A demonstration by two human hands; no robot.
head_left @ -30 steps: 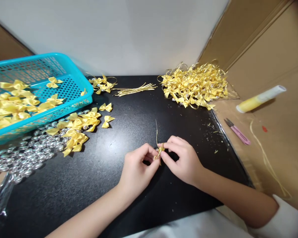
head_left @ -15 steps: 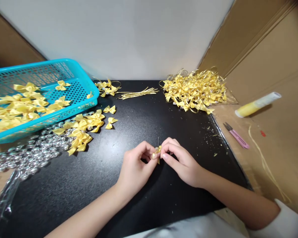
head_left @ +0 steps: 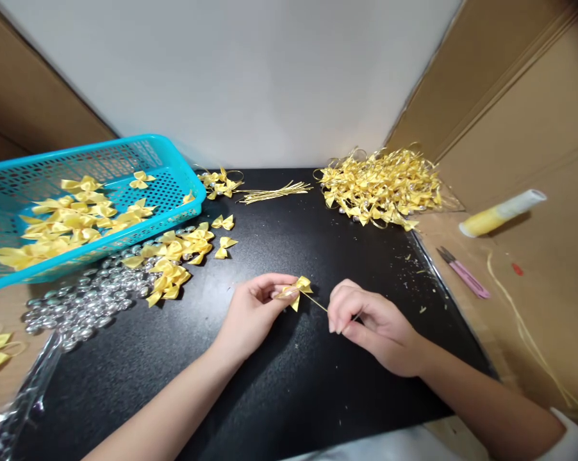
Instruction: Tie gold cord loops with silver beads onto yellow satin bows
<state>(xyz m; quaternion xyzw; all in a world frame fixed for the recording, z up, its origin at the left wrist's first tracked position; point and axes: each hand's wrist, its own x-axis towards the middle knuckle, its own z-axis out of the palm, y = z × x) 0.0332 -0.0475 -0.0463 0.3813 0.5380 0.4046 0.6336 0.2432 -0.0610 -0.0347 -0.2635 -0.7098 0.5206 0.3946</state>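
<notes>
Between the thumb and fingers of my left hand (head_left: 255, 312) is a yellow ribbon bow (head_left: 303, 283), held just above the black table surface (head_left: 279, 371). A thin gold cord (head_left: 318, 303) runs from the bow to the right. Its far end goes into the pinched fingers of my right hand (head_left: 370, 323), which is a short way to the right of the bow. A thin shiny piece, perhaps a needle, shows faintly at the right fingertips, too small to make out.
A blue basket (head_left: 154, 218) of yellow bows stands at the left, with silver beads (head_left: 87, 304) and loose bows (head_left: 168, 278) beside it. Gold cords (head_left: 277, 192) and a bow pile (head_left: 380, 186) lie at the back. Pink snips (head_left: 464, 273) and a tube (head_left: 503, 213) are right.
My right hand has moved right, away from my left hand, and the cord now stretches between them. The view has shifted, showing another bow at the left edge.
</notes>
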